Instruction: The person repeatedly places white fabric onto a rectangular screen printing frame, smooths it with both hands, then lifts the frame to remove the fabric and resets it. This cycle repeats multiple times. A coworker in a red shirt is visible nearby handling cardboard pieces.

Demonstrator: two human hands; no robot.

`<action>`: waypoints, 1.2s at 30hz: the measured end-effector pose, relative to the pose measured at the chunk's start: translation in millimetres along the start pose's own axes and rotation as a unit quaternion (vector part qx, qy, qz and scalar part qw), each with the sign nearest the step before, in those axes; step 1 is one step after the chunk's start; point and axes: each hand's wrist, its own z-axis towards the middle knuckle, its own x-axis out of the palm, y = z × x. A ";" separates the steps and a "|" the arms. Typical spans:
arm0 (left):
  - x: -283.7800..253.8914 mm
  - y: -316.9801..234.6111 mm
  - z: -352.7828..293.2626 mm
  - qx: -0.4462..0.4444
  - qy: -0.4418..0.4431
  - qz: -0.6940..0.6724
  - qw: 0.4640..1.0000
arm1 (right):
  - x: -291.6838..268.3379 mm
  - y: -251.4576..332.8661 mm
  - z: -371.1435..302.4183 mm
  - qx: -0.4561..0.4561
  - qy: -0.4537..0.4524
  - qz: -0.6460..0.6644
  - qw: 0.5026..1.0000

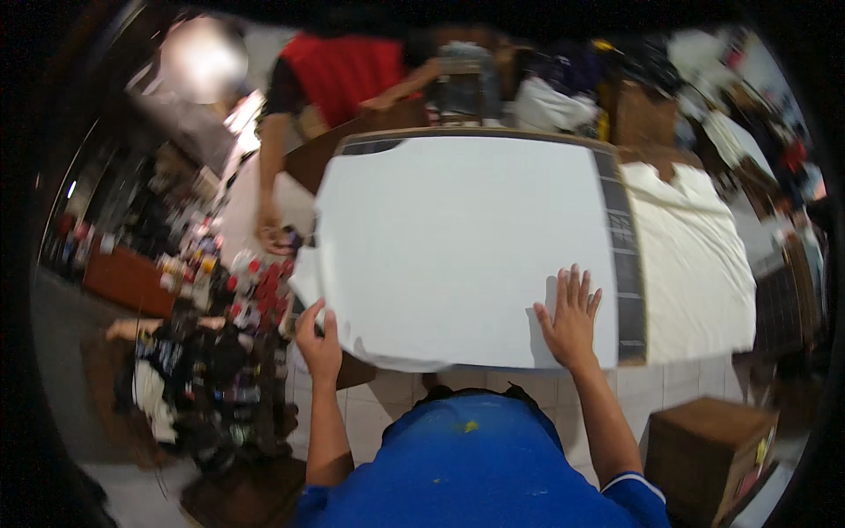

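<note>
A large piece of white cloth (466, 246), which looks like a shirt, lies spread over a dark board (626, 264) with light grid marks. On its near right part my right hand (572, 326) rests flat, fingers spread and pointing away from me. My left hand (319, 348) is at the near left edge of the cloth, beside a folded flap that hangs out there. Its thumb and forefinger stand apart, the other fingers bend at the cloth's edge, and I see no firm grip.
A cream shirt (687, 255) lies on another board to the right. Across the table, a person in red and black (343, 79) reaches down at the left. Many small bottles and jars (255, 290) stand left. A brown box (709, 449) sits near right on the tiled floor.
</note>
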 end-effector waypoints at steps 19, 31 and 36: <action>-18.8 121.3 98.2 -0.157 0.002 -0.050 0.986 | 94.0 319.6 130.8 -0.412 0.095 -0.002 0.906; -35.9 109.4 110.9 -0.206 -0.073 -0.321 0.921 | 102.0 340.1 153.1 -0.387 0.088 0.016 0.918; -42.0 107.9 104.3 -0.166 -0.112 -0.253 0.947 | 110.2 354.6 150.6 -0.418 0.091 0.000 0.904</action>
